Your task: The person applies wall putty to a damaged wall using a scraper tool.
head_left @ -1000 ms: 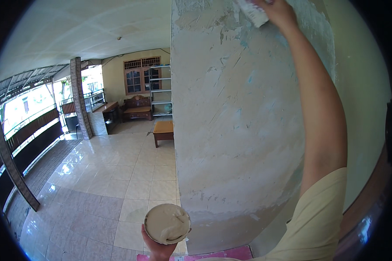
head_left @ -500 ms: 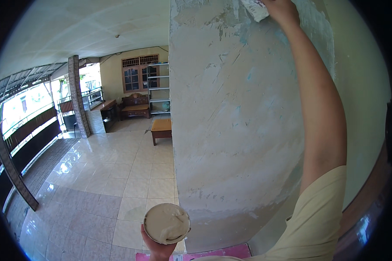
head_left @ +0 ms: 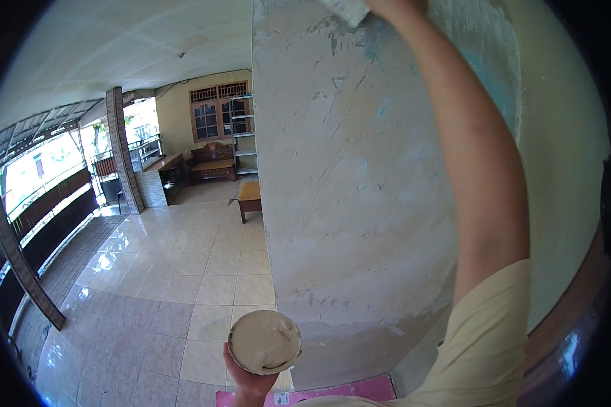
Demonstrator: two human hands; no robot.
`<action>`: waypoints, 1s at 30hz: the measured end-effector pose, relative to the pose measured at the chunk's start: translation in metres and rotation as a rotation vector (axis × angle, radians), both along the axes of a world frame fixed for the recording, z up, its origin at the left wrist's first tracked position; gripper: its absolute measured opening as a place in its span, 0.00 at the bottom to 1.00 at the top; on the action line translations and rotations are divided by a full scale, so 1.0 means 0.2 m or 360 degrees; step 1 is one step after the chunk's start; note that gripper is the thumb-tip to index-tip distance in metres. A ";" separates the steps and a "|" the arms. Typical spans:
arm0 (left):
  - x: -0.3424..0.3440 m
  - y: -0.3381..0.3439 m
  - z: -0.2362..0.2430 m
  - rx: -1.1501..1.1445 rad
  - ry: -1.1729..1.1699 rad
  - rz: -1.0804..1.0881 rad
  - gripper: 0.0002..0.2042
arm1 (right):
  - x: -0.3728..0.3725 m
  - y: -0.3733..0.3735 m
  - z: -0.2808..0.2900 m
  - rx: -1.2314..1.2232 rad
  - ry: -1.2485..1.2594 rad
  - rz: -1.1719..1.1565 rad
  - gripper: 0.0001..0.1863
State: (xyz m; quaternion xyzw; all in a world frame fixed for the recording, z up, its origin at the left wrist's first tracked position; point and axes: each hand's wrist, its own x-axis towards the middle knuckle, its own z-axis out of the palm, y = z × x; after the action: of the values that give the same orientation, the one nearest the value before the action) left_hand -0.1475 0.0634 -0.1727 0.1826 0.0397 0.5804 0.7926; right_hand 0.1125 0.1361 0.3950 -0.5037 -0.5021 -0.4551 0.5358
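Note:
I hold a round container of beige paste in my left hand, low in the middle of the view. My right arm is raised high along a grey, patchy plastered wall marked with bluish spots. At the top edge, my right hand is partly cut off, closed on a whitish flat scraper-like tool that lies at the wall's surface; its exact shape is hard to make out.
A pink board lies at the wall's foot. To the left are tiled floor, a tiled pillar, dark railings, a small wooden table, a wooden bench, metal shelves and a window.
My right hand and the tool have moved left and slightly up along the top of the wall. My left hand with the container sits slightly higher and further right in the picture.

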 end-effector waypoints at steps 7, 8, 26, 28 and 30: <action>0.00 0.00 -0.02 0.0014 0.0073 0.0009 0.41 | 0.18 -0.02 -0.09 -0.0031 -0.0328 0.0243 0.32; 0.00 -0.01 -0.01 0.0017 0.0054 0.0007 0.41 | 0.16 -0.02 -0.13 -0.0153 -0.0353 0.0317 0.32; 0.03 -0.01 -0.02 0.0005 0.0107 -0.0023 0.42 | 0.40 0.00 -0.24 -0.0126 -0.0320 0.0230 0.24; 0.05 -0.03 -0.02 0.0008 0.0120 -0.0073 0.42 | 0.55 0.05 -0.25 -0.0321 -0.0212 -0.0011 0.35; 0.05 -0.04 -0.01 -0.0029 0.0040 -0.0147 0.42 | 0.62 0.02 -0.24 -0.0192 -0.0221 0.0033 0.33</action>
State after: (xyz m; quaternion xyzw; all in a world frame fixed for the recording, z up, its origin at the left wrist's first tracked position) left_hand -0.1372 0.0553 -0.1751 0.1844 0.0465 0.5405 0.8196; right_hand 0.2368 0.1401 0.3465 -0.4971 -0.5698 -0.4522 0.4731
